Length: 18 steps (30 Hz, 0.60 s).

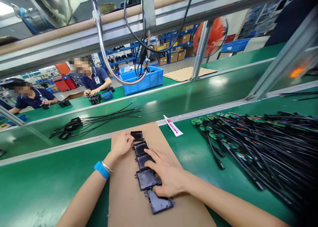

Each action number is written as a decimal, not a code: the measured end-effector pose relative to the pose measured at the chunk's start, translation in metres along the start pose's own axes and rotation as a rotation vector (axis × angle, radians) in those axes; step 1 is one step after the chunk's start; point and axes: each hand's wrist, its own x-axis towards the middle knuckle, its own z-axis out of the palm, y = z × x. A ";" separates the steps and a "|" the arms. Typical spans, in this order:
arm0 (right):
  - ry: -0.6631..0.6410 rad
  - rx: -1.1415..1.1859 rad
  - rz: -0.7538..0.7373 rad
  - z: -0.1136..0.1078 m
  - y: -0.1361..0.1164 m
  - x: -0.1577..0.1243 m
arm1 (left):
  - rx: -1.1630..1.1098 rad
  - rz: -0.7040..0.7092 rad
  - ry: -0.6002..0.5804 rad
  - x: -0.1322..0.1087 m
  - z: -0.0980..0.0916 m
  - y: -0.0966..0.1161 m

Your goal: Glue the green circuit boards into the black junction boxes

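Left hand (pixel 121 144): fingers pinched on the left edge of the farthest black plastic housing (pixel 137 136). Right hand (pixel 170 178): fingers spread and bent over four nearer black plastic housings (pixel 146 180), set in a column leading to the farthest. Beneath all five: brown cardboard sheet (pixel 126 207), on green worktop (pixel 72 165). Right of sheet: white tube (pixel 174 127), lying flat; farther right, heap of black cables (pixel 258 154) with green circuit boards (pixel 212 134). Beyond metal rail (pixel 49 149): black cable assemblies (pixel 75 122). Farther back: blue plastic bin (pixel 144 81).
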 end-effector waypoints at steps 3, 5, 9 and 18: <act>0.027 -0.002 0.017 0.004 -0.002 0.001 | -0.053 0.016 -0.017 -0.003 0.005 0.012; 0.046 -0.009 0.028 0.007 -0.004 0.001 | -0.076 -0.002 0.002 -0.008 0.009 0.015; 0.127 -0.024 -0.006 0.012 -0.009 -0.005 | -0.098 -0.059 0.070 -0.013 0.021 0.015; 0.154 -0.038 -0.188 0.008 0.004 -0.011 | -0.098 -0.059 0.124 -0.018 0.030 0.008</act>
